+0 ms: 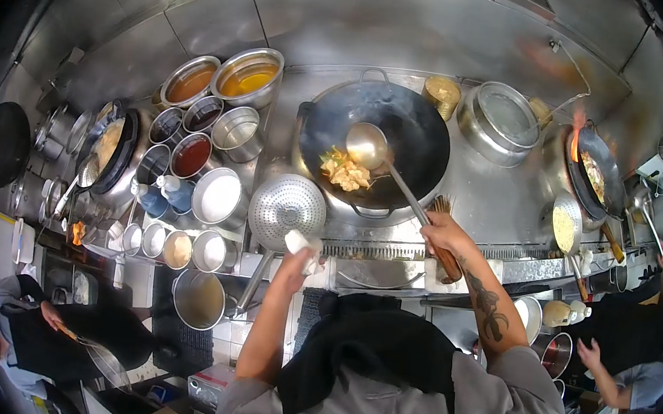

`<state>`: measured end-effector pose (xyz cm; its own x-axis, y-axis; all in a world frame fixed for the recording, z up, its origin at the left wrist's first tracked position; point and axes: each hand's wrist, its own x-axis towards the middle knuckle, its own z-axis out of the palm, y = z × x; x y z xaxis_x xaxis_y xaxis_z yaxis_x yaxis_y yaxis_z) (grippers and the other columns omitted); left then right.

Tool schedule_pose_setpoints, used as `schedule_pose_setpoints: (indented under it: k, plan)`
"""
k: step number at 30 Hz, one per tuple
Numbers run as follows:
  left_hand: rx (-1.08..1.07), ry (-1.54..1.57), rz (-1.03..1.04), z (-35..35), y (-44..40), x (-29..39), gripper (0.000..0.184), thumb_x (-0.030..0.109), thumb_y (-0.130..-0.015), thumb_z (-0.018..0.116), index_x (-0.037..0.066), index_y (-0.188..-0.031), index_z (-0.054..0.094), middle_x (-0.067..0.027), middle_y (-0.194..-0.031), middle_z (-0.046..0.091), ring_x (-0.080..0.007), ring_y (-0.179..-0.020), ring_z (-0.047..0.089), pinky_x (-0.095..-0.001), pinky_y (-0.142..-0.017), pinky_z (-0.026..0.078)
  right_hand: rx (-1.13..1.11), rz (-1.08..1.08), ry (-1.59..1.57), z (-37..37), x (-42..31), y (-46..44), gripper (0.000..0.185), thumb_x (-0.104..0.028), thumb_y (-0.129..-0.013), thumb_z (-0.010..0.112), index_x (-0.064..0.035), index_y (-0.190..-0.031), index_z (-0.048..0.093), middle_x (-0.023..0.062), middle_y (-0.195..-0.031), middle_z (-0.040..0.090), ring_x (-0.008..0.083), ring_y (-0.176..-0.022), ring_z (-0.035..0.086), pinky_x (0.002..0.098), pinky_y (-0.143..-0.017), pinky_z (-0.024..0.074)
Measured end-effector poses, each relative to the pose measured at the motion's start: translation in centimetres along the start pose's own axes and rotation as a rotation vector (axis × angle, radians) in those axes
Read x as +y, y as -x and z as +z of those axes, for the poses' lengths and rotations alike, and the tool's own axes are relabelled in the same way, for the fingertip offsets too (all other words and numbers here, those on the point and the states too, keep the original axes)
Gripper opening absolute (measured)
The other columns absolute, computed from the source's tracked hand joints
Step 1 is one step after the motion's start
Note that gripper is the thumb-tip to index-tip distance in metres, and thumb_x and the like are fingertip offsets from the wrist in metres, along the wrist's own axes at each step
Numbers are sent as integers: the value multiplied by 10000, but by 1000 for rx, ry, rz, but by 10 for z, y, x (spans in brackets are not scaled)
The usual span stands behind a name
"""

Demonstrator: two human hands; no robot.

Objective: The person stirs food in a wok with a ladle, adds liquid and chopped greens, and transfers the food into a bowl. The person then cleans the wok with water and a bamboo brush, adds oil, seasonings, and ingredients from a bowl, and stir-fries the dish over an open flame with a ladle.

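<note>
My right hand (443,233) is closed around the wooden end of a long-handled ladle (366,144). Its round metal bowl is inside a large black wok (425,160), right beside a heap of pale cooked food with bits of green (345,171). Some steam hangs over the wok. In my left hand (294,269) is a folded white cloth (303,244), gripped just in front of the wok. Touching or just behind the cloth lies a round perforated strainer (288,206); whether they touch, I cannot tell. A bamboo brush (441,206) stands by my right hand.
Left of the wok are steel pots of sauces (191,155), bowls of orange liquid (248,79) and blue-capped bottles (179,193). A lidded pot (500,121) stands behind right. Flames rise at another wok (597,174). Co-workers stand at the left (76,334) and right (616,342).
</note>
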<state>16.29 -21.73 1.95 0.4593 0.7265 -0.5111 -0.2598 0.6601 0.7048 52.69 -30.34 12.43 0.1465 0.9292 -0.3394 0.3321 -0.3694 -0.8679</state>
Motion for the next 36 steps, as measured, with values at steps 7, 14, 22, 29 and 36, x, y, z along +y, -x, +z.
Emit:
schedule_pose_setpoints:
  k: [7,14,22,29,36]
  plan:
    - [-107,273,-234,113,-63,0,482,521,-911,372,145,-1200,462,-115,-1161,538,-304,-1104,487,-566,-901,381,44,21,-85,40,2,-18,143,-116,-809,517,1,-877,563,65,-622,526,162,-473,529,309,-436,431]
    - [105,390,-220,161,-82,-3,389,396,-917,464,152,-1220,446,-79,-1235,436,-281,-1131,425,-535,-879,411,44,-102,74,0,6,20,113,-70,-778,511,6,-855,540,63,-610,510,150,-456,515,280,-412,415]
    - [172,334,-175,153,-107,-14,178,223,-797,647,145,-923,549,-30,-809,559,-187,-751,544,-355,-594,469,98,-35,237,36,-23,24,419,-88,-777,553,22,-1177,499,183,-781,595,292,-705,608,382,-662,500]
    - [50,320,-312,138,-123,-13,206,200,-804,646,139,-970,540,-58,-939,523,-227,-838,484,-325,-584,451,230,-68,627,20,1,22,406,-84,-794,544,35,-1175,468,217,-754,617,352,-697,630,454,-653,496]
    - [52,307,-299,145,-118,-6,77,180,-822,598,152,-876,550,-17,-757,562,-173,-700,526,-303,-489,413,53,16,705,31,-35,50,394,-108,-821,491,35,-1183,430,267,-954,616,407,-904,606,484,-787,473]
